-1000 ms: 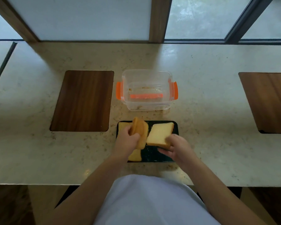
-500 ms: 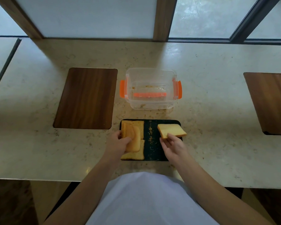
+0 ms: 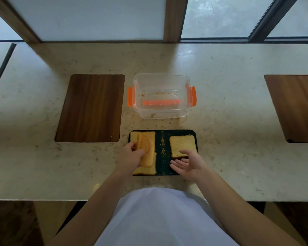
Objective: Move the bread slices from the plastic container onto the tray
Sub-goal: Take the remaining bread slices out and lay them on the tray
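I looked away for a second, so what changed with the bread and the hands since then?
The right hand set its slice flat on the tray and let go. The left hand still grips its slices, now lowered. The container stayed put.

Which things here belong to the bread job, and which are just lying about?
Job:
- plastic container, no slices left inside
- tray
- slice on the right of the tray
- slices in left hand grip
- right hand, open

Lying about:
- left wooden board
- right wooden board
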`<state>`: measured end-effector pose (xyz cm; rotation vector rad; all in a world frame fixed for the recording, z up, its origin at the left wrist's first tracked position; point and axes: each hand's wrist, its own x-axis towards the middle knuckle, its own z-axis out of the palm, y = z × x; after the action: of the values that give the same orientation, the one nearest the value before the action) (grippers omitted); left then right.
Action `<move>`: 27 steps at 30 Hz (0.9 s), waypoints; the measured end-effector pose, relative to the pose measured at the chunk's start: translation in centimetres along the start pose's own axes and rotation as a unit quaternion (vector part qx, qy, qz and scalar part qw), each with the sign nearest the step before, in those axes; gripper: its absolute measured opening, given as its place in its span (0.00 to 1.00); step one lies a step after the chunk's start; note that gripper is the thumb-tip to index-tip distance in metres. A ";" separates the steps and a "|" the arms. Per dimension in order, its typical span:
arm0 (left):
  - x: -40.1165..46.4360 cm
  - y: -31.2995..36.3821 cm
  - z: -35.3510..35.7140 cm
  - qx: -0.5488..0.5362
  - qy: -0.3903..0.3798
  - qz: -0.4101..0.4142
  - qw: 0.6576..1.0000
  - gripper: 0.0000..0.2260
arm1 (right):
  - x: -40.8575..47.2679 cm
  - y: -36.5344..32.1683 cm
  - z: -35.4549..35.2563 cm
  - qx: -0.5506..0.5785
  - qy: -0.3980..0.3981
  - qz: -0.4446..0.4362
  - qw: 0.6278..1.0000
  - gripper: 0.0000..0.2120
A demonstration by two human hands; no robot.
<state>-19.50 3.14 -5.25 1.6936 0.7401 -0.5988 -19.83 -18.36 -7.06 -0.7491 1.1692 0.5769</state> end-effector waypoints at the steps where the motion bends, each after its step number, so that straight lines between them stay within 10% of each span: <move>1: 0.1 0.0 0.1 0.001 0.000 -0.001 1.000 0.28 | 0.0 -0.1 0.1 0.003 0.001 -0.001 1.000 0.32; 21: 0.7 0.6 1.3 0.052 -0.015 0.025 0.998 0.27 | 1.2 -2.3 0.5 -0.120 -0.019 0.002 0.993 0.26; 27: -0.2 2.4 2.1 0.160 -0.131 0.124 0.970 0.17 | 0.2 -2.2 -0.1 -0.438 -0.109 -0.215 0.866 0.29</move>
<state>-17.92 0.64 -4.02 1.9166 0.2434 -0.7761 -18.18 -19.80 -6.77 -1.6237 0.4468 0.7887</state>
